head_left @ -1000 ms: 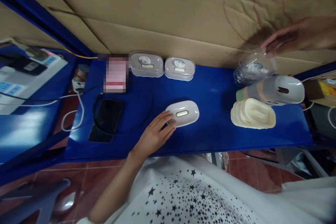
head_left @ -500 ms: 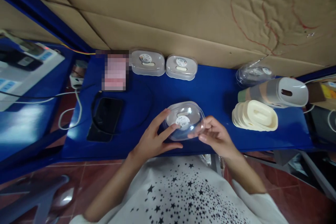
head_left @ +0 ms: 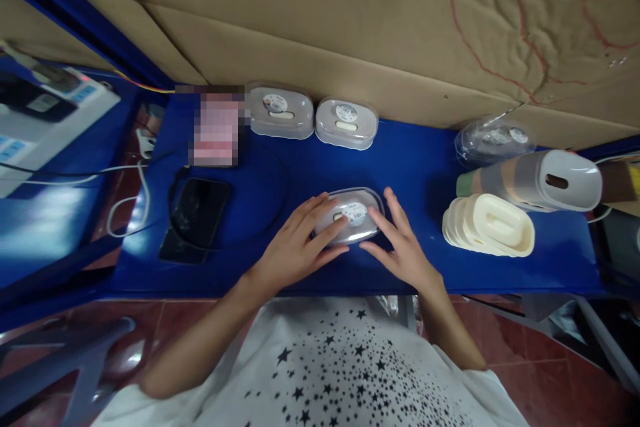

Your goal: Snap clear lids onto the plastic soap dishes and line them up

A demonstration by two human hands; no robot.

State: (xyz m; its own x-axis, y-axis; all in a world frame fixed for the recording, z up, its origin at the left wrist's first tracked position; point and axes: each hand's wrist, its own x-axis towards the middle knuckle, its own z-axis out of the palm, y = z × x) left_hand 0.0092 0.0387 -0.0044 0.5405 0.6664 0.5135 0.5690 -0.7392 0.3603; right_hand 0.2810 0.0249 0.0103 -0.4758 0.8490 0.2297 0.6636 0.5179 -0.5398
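A small oval white box with a clear lid [head_left: 356, 212] lies on the blue table [head_left: 420, 173] in front of me. The lid bears a round sticker. My left hand [head_left: 295, 247] rests on the box's left end, fingers stretched flat over the lid. My right hand [head_left: 400, 247] lies against its right side with fingers spread, fingertips touching the lid's edge. Neither hand wraps round the box.
Two closed lidded boxes [head_left: 280, 110] [head_left: 347, 123] stand at the back by a cardboard wall. At the right are clear lids [head_left: 493, 140], a sideways stack of coloured shells [head_left: 530, 180] and cream inserts [head_left: 490, 227]. A black phone [head_left: 193, 220] with a cable lies left.
My right hand brought a clear lid from the right-hand stack to the white box. Both hands lowered it, and it now sits down on the box under flat fingers.
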